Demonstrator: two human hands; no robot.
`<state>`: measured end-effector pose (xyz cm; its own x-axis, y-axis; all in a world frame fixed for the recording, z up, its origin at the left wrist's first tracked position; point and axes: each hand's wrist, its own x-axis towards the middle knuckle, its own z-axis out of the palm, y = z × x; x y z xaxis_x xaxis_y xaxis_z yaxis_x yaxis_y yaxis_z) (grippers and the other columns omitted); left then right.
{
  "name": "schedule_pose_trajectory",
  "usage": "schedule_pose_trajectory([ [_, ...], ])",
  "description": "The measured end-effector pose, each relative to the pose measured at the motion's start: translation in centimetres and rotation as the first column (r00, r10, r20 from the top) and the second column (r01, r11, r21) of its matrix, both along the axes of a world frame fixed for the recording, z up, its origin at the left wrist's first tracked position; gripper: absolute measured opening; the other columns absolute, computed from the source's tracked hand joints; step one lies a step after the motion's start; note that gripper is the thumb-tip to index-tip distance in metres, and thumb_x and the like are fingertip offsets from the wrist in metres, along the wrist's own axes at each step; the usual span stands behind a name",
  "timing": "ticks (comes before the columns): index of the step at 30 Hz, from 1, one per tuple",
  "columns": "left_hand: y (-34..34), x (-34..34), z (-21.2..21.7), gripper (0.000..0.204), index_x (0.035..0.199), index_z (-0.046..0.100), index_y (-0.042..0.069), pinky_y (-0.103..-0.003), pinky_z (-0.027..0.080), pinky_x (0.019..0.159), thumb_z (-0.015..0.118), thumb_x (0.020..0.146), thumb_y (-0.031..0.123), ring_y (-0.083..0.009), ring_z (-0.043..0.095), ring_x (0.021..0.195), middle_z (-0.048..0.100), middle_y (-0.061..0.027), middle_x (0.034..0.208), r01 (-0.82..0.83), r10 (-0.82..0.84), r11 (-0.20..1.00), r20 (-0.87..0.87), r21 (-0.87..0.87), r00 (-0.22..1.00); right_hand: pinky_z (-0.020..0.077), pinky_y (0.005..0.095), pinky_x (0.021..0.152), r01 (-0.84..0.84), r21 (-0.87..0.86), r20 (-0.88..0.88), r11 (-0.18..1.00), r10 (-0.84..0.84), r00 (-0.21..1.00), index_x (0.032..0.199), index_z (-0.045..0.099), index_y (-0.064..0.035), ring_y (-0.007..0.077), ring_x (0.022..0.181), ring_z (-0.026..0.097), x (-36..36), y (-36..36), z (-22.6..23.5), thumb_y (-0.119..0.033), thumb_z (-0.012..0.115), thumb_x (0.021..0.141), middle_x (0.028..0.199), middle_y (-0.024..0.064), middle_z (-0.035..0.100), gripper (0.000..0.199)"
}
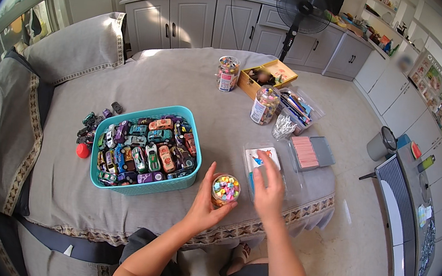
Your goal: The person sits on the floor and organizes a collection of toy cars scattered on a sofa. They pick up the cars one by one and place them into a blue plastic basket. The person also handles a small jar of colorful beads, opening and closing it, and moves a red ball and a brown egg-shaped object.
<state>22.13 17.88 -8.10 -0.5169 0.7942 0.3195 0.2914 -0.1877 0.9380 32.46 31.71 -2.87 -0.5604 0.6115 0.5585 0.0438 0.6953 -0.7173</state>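
Observation:
Near the front edge of the covered surface stands a small clear jar (226, 189) of pastel-coloured little pieces, like folded paper stars. My left hand (211, 202) curves round its left and near sides, thumb at the front and fingers along the far left. My right hand (268, 191) is raised to the right of the jar with its fingers apart and nothing visible in them. Beneath and beyond it lies a clear flat plastic case (293, 182), and on it a white card (269, 159) with a blue and orange picture, partly hidden by my fingers.
At left sits a teal basket (195, 129) full of toy cars, with more cars and a red cap (82, 150) beside it. Farther back stand two tubs (227, 74) of small pieces, a wooden box (281, 71), a pen bin (312, 114), cotton swabs (283, 127) and a pink-filled case (305, 151).

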Motion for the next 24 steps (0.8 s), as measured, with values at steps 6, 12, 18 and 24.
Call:
schedule_pose_trajectory([
  [6,0.5,0.1,-0.1,0.106,0.153,0.005,0.005,-0.034,0.043,0.101,0.079,0.077,0.007,-0.0231,0.051,0.12,0.044,-0.0156,0.133,-0.042,0.042,0.999,0.006,0.029,0.999,0.0381,0.0452,0.104,0.16,0.195,0.509,0.968,-0.239,0.827,0.13,0.055,-0.003,0.036,0.121,0.051,2.7,2.9,-3.4,-0.024,0.071,0.083,0.131,0.0184,0.055,0.053],
  [12,0.8,0.1,-0.4,0.106,0.153,0.005,0.004,-0.034,0.044,0.1,0.079,0.076,0.006,-0.0228,0.052,0.119,0.045,-0.0154,0.132,-0.042,0.042,0.999,-0.038,0.016,0.998,0.0374,0.0453,0.103,0.153,0.142,0.527,0.978,-0.205,0.825,0.128,0.057,-0.0052,0.0346,0.12,0.051,2.6,3.8,-4.8,-0.029,0.076,0.077,0.129,0.0161,0.057,0.059],
  [18,0.7,0.0,-0.4,0.107,0.153,0.005,0.004,-0.034,0.045,0.1,0.079,0.076,0.006,-0.0231,0.052,0.118,0.045,-0.0158,0.132,-0.035,0.034,0.999,-0.054,-0.008,0.998,0.0391,0.0453,0.1,0.132,0.275,0.48,0.952,-0.255,0.84,0.123,0.061,-0.0051,0.0329,0.115,0.053,2.1,4.1,-4.1,-0.025,0.081,0.072,0.121,0.0129,0.061,0.058],
  [24,0.6,-0.1,-0.2,0.107,0.153,0.004,0.004,-0.034,0.045,0.1,0.079,0.077,0.007,-0.024,0.051,0.12,0.044,-0.017,0.134,-0.023,0.023,1.0,-0.021,-0.003,1.0,0.0428,0.0396,0.099,-0.071,-0.128,0.102,0.989,0.085,0.991,0.125,0.061,-0.0052,0.028,0.118,0.054,1.3,2.3,0.0,-0.024,0.081,0.075,0.122,0.0109,0.06,0.057],
])
